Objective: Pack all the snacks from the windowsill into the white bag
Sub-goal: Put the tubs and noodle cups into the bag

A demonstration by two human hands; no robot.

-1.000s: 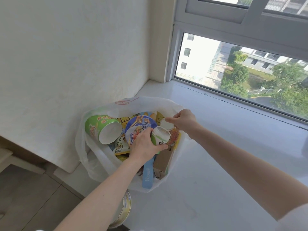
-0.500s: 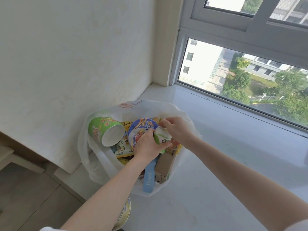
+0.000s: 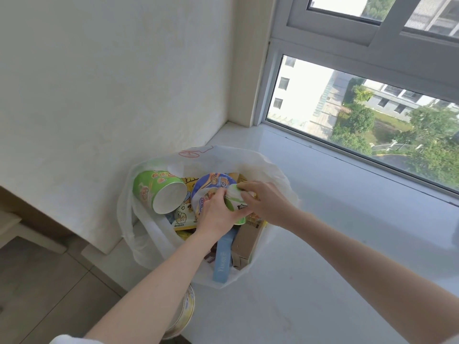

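Observation:
The white bag [image 3: 263,167] sits open on the windowsill [image 3: 335,244], near its left end by the wall. Inside lie a green cup [image 3: 155,188] on its side, a round blue-lidded tub [image 3: 211,183], yellow packets [image 3: 182,214], a light blue box [image 3: 223,259] and a brown carton [image 3: 247,242]. My left hand [image 3: 214,214] grips a small green and white cup [image 3: 234,204] over the bag's mouth. My right hand [image 3: 267,202] is closed over the top of the same cup.
A yellow-rimmed round tin [image 3: 185,311] shows at the sill's front edge under my left forearm. A white wall [image 3: 111,95] stands on the left, the window [image 3: 360,115] behind. Floor tiles [image 3: 37,294] lie below at the lower left.
My right hand has moved left from the bag's rim onto the small cup that my left hand holds. Both hands stay over the bag's mouth.

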